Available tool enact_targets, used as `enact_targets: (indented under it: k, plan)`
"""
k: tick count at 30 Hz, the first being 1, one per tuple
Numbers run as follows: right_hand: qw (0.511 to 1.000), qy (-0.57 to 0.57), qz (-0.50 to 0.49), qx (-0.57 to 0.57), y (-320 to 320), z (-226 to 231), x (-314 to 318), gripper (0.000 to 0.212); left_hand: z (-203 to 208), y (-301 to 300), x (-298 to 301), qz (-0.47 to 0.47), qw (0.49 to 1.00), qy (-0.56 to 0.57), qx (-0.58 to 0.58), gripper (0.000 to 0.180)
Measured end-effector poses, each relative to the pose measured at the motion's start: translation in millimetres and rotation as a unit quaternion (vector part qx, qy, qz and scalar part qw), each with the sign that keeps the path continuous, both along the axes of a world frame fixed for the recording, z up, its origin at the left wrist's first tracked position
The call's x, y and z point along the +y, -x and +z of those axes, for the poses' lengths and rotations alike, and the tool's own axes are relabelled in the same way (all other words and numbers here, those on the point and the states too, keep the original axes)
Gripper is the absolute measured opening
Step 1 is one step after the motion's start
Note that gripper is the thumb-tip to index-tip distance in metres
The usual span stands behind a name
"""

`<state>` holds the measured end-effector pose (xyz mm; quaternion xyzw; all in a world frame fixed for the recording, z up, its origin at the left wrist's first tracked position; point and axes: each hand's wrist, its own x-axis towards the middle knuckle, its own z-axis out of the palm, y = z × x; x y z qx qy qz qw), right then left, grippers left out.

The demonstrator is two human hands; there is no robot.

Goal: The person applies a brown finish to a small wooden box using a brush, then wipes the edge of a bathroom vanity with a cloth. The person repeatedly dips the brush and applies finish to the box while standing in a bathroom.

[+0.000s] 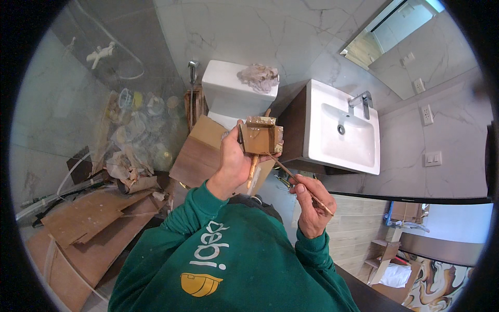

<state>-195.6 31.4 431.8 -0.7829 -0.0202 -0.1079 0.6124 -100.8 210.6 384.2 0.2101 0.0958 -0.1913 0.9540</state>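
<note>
head-worn fisheye, looking steeply down, close over hands

Left hand [234,164] gripped a small cardboard box [261,137], right hand [311,204] held a thin stick [296,179] touching it, toilet [236,92] and sink [344,130] beyond.

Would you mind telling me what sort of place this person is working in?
Most likely a bathroom under renovation: a white toilet, a white washbasin with a chrome tap, marble-look wall tiles, and cardboard sheets spread over the floor.
</note>
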Motion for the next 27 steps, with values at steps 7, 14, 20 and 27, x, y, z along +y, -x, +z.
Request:
enact_targets:
  k: [7,14,20,27]
  plan:
    - [1.000,-0.006,-0.003,-0.003,0.6,4.0,2.0,0.018,0.3,-1.7,0.2,0.012,1.000,-0.008,0.007,0.062]
    - [0.996,0.064,0.031,-0.050,-4.9,-4.9,8.4,0.020,-3.0,-3.7,-1.1,0.020,0.999,-0.022,0.012,0.061]
    - [0.996,0.066,0.039,-0.051,-2.5,-5.6,4.5,0.022,-7.1,-6.0,0.7,0.025,1.000,-0.014,0.003,0.062]
    - [0.996,0.056,0.030,-0.067,-3.4,6.3,8.7,0.022,-5.5,-8.8,3.7,0.014,1.000,-0.023,-0.002,0.061]
